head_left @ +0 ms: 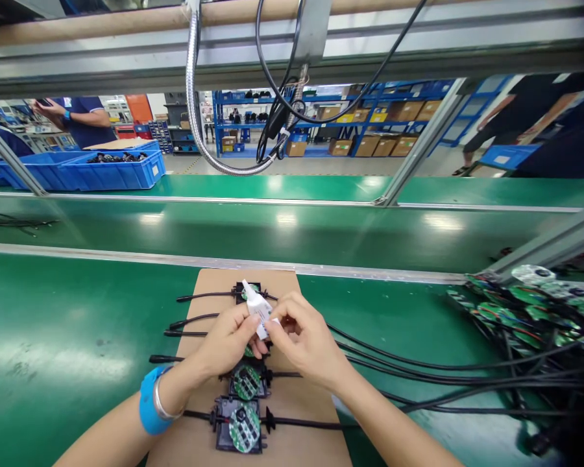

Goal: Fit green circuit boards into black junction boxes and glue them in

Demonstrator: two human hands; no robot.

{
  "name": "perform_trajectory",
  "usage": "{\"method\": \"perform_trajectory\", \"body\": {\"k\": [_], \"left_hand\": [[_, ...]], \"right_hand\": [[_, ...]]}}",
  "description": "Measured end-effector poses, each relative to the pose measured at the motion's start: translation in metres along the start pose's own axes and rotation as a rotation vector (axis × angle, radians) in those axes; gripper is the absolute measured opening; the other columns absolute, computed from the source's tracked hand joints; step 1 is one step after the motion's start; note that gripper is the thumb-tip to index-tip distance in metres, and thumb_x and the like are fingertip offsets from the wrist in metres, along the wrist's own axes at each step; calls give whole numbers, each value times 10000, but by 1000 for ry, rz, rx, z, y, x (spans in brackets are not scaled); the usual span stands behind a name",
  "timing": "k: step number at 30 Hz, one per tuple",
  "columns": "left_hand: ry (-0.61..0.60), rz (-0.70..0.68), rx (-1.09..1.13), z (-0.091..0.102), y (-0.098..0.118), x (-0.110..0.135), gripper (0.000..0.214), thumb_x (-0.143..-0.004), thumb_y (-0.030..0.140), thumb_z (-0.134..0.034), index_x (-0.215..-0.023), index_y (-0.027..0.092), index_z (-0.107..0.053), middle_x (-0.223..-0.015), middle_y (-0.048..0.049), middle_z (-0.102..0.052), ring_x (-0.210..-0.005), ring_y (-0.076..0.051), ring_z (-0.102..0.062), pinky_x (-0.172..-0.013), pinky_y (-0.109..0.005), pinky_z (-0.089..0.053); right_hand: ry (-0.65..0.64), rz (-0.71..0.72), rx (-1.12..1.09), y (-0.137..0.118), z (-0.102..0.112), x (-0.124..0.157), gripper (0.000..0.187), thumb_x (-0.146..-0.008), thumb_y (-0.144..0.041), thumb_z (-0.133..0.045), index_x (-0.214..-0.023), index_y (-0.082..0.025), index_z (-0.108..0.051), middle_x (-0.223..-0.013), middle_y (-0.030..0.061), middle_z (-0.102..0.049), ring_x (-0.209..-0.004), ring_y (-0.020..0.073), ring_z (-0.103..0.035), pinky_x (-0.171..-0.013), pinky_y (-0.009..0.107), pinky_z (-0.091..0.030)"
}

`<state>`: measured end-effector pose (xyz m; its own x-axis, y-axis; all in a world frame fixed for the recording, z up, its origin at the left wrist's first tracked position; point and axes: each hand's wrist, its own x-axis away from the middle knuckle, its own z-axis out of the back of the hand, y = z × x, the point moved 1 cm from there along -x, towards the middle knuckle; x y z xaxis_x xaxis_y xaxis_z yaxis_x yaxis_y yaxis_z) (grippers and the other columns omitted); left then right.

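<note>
My left hand (232, 337) is closed around a small white glue tube (259, 307), its narrow nozzle pointing up and away. At the tube's lower end, the fingers of my right hand (299, 331) pinch the white tail. Below and behind the hands, several black housings with round green circuit boards (244, 428) lie in a column on a brown cardboard sheet (306, 444). Black cables (316, 423) run out of the housings to both sides. My hands partly cover the middle housings.
At the right lies a heap of circuit boards (530, 311) with cables. Blue bins (111, 172) stand beyond the bench at the left. A metal-sheathed hose (192, 97) and black cables hang from the overhead rail. Other people stand in the background on both sides.
</note>
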<state>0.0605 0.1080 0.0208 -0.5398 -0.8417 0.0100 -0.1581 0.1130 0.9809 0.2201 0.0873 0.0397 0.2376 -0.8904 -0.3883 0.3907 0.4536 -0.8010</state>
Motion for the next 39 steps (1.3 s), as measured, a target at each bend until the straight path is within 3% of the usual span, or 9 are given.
{"method": "perform_trajectory", "body": {"k": [3,9,12,18,23,28,31,35,39], "left_hand": [[-21,-15,-2,-4,0,2,470,-816,586,-594,-790,118,-554,-654,-27,-590,-543,-107,-575,-530,-218,-490],[-7,9,58,-1,1,3,406,-851,551,-556,-942,161,-492,-619,32,-549,-437,-76,-500,-409,-170,-409],[-84,26,66,-1,1,5,483,-826,610,-560,-939,142,-514,-640,-2,-581,-489,-89,-526,-466,-191,-442],[-14,-17,29,-11,-9,5,469,-867,595,-519,-910,129,-528,-640,-4,-585,-425,-58,-468,-410,-162,-363],[65,4,42,-21,-27,1,618,-810,712,-474,-963,116,-522,-497,21,-529,-398,-103,-473,-418,-203,-394],[41,60,34,-25,-32,-8,660,-802,751,-403,-851,110,-556,-526,-7,-530,-455,-118,-504,-486,-238,-434],[-25,97,-13,-15,-23,-9,620,-849,688,-387,-814,108,-603,-567,-37,-561,-501,-143,-536,-517,-267,-456],[31,-59,-478,10,-11,0,302,-885,369,-526,-1047,143,-646,-956,-101,-657,-844,-213,-593,-807,-368,-479],[104,-233,-1119,24,-15,4,379,-923,255,-440,-1283,164,-517,-1352,-103,-505,-1150,-278,-470,-996,-451,-380]], "right_hand": [[54,-123,-180,8,-3,2,97,-886,-255,-555,-839,-207,-486,-754,-18,-501,-545,103,-571,-473,225,-433],[36,299,4,1,5,1,134,-828,-231,-636,-954,-185,-631,-976,68,-519,-706,130,-577,-636,283,-497],[63,343,39,1,6,-1,21,-845,-178,-588,-846,-190,-606,-855,43,-524,-735,149,-564,-632,282,-475],[184,19,-241,13,-8,4,230,-839,-259,-633,-994,-232,-464,-730,-34,-512,-591,114,-512,-527,229,-436],[161,-9,-41,18,-21,15,178,-928,-343,-494,-945,-205,-604,-910,58,-615,-826,182,-591,-719,299,-477],[95,-165,-107,15,-18,15,251,-937,-410,-470,-961,-191,-591,-609,-10,-580,-524,142,-553,-486,243,-433],[29,-188,32,11,0,-6,274,-921,-443,-486,-909,-192,-597,-659,12,-623,-576,153,-583,-511,241,-438],[-196,-154,269,16,24,-59,273,-914,-441,-487,-798,-202,-551,-606,-16,-589,-516,125,-523,-502,231,-390],[-427,-40,500,31,24,-107,302,-895,-408,-493,-676,-200,-497,-538,-47,-458,-490,106,-389,-469,229,-269]]}}
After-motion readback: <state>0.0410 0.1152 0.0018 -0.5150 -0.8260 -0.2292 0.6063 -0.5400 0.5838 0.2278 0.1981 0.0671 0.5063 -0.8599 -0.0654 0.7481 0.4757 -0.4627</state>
